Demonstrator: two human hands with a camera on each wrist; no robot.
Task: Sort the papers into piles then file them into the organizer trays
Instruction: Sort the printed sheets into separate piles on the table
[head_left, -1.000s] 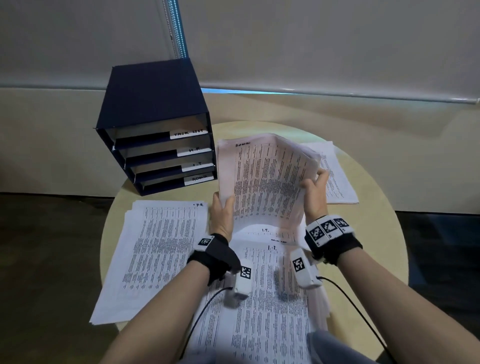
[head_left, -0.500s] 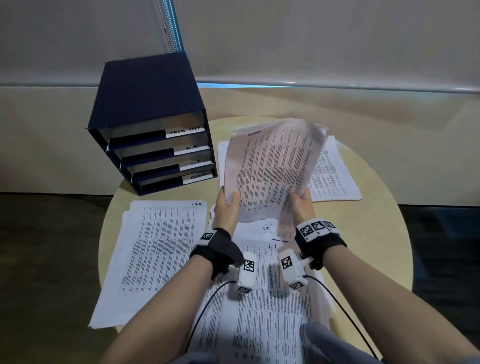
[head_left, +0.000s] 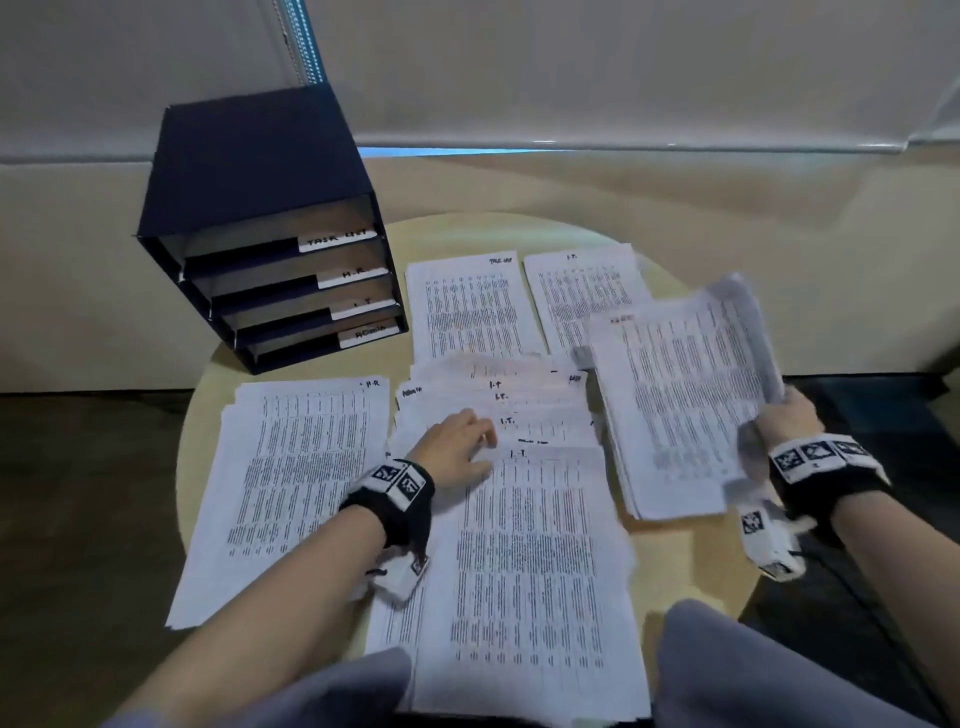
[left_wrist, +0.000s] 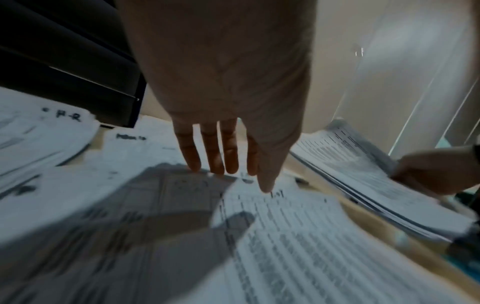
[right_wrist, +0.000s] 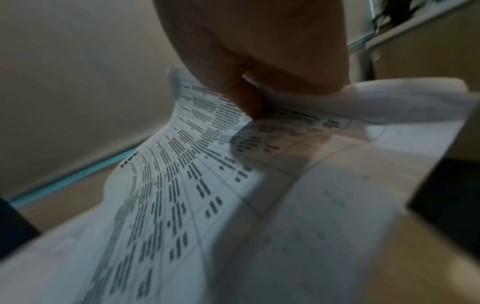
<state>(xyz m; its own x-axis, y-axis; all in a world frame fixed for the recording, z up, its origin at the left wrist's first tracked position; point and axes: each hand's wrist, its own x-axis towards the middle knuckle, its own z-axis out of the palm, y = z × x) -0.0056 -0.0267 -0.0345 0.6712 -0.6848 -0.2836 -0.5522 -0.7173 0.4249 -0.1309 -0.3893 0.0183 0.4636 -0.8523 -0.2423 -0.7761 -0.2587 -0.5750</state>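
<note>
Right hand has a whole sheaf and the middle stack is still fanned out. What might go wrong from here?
1. The right hand grips the sheaf by one edge; sheets may slide out.
2. The left hand rests with straight fingers on the fanned stack; a nudge could mix it with the H.R. pile.

Navy organizer (head_left: 249, 171), white black-printed papers (head_left: 291, 483), pale yellow-tan table (head_left: 691, 566), black-and-white patterned wristbands (head_left: 400, 480).

Bare forearms; 2 black wristbands (head_left: 400, 504) with white fiducial tags, white tagged camera modules (head_left: 769, 540) beneath; grey trousers (head_left: 727, 670).
</note>
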